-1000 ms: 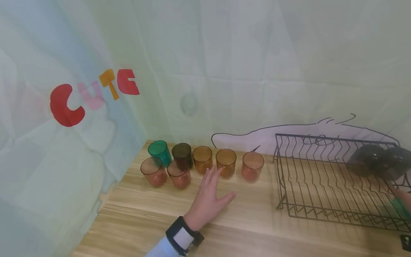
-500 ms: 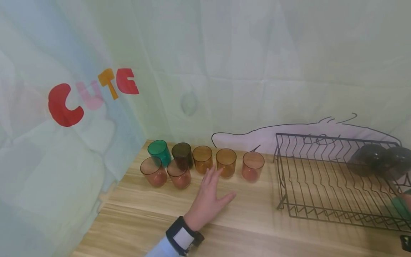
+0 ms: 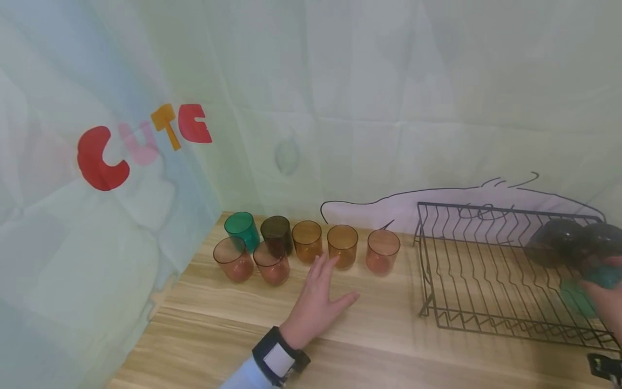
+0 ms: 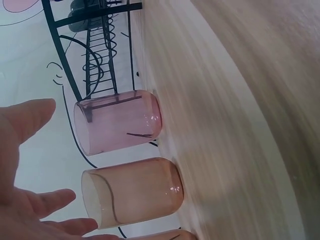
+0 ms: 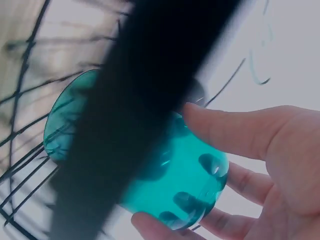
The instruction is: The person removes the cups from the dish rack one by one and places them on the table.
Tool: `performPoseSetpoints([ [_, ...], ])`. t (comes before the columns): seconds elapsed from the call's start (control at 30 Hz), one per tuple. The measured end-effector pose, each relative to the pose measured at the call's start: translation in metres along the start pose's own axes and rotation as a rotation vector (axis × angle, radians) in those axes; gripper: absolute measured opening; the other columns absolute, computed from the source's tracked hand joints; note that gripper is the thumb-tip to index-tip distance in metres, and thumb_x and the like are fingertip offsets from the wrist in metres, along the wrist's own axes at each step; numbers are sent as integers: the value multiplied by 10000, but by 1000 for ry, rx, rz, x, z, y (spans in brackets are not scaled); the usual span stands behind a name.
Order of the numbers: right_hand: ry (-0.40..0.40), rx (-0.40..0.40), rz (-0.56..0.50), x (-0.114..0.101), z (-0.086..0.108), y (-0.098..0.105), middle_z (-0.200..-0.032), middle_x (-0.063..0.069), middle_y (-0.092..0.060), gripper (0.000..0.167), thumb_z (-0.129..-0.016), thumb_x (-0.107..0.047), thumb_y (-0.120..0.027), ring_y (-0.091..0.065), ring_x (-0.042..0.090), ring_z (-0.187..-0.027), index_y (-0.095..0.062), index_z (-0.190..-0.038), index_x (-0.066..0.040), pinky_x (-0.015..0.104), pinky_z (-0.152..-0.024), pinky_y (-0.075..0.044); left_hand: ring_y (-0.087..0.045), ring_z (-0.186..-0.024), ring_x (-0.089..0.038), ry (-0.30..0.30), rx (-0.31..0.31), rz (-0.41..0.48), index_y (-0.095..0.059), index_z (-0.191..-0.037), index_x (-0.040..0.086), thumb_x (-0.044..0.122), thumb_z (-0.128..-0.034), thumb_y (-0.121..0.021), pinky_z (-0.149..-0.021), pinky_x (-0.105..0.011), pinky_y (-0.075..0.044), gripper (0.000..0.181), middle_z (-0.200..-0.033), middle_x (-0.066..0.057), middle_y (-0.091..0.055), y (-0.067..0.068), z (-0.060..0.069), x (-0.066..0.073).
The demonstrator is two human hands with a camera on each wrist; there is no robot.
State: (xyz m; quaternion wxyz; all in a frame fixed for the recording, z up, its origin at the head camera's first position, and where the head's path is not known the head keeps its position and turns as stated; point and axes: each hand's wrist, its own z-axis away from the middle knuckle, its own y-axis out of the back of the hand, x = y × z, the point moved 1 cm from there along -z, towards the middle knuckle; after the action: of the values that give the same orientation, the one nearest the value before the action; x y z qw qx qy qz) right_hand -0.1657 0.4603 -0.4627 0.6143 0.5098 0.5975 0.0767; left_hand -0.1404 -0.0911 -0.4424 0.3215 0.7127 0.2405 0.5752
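My right hand [image 3: 606, 305] grips a teal glass tumbler [image 5: 195, 155] at its base end, over the right part of the black wire rack. The tumbler's rim faces the rack wires; a dark band hides its middle in the right wrist view, so whether it touches the wires I cannot tell. My left hand [image 3: 315, 308] is held with fingers spread and thumb out, in front of two amber tumblers [image 3: 307, 243] [image 3: 343, 247]. It holds nothing. To the right of them stands a pink tumbler [image 4: 120, 122], upright on the wooden table.
The wire dish rack [image 3: 491, 281] spans the table's right side. Dark rounded dishes [image 3: 556, 243] sit at its far right. On the left stand a green tumbler [image 3: 242, 232], a dark brown one [image 3: 277, 235] and two pink ones [image 3: 234, 262] [image 3: 272, 265]. A printed cloth [image 3: 364, 119] hangs behind.
My right hand has come in from the right edge, bringing the teal tumbler leftward and up over the rack. My left hand and the tumblers near it have stayed almost still.
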Motion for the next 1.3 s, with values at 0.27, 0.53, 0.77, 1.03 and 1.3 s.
performPoseSetpoints([
  [0.27, 121, -71, 147, -156, 67, 36, -1490, 310, -198, 637, -873, -73, -598, -116, 476, -1396, -284, -1415, 43, 667, -1107, -88, -290, -1391, -300, 27, -25, 67, -250, -1473, 199, 632, -788, -596, -1066, -522, -357, 881, -1567, -97, -153, 3, -2, 3],
  [0.53, 343, -81, 131, -219, 96, 36, -1318, 320, -458, 654, -815, -340, -711, -400, 523, -1154, -473, -1339, -29, 690, -830, -384, -261, -1409, -237, 48, -51, 171, -272, -1464, 193, 637, -790, -590, -1123, -483, -295, 868, -1537, -58, -265, 2, -5, 6],
  [0.77, 445, -90, -12, -258, 121, 23, -1346, 221, -485, 638, -784, -308, -752, -440, 461, -1167, -494, -1348, -160, 675, -842, -380, -363, -1356, -180, 36, -60, 264, -352, -1424, 204, 677, -769, -570, -1104, -431, -345, 836, -1468, 14, -390, 2, -7, 15],
  [1.03, 501, -114, -180, -286, 147, -9, -1362, 225, -412, 735, -777, -248, -764, -457, 436, -1145, -406, -1419, -222, 607, -814, -486, -434, -1303, -180, -16, -81, 318, -428, -1381, 183, 573, -832, -585, -1075, -431, -382, 692, -1405, -22, -476, 1, -6, 23],
  [1.3, 578, -151, -300, -302, 166, -33, -1291, 173, -455, 637, -709, -157, -816, -503, 367, -1109, -550, -1287, -141, 441, -672, -581, -468, -1269, -152, -97, -97, 267, -455, -1366, 192, 480, -887, -569, -1059, -397, -403, 571, -1367, 12, -513, -1, -8, 31],
])
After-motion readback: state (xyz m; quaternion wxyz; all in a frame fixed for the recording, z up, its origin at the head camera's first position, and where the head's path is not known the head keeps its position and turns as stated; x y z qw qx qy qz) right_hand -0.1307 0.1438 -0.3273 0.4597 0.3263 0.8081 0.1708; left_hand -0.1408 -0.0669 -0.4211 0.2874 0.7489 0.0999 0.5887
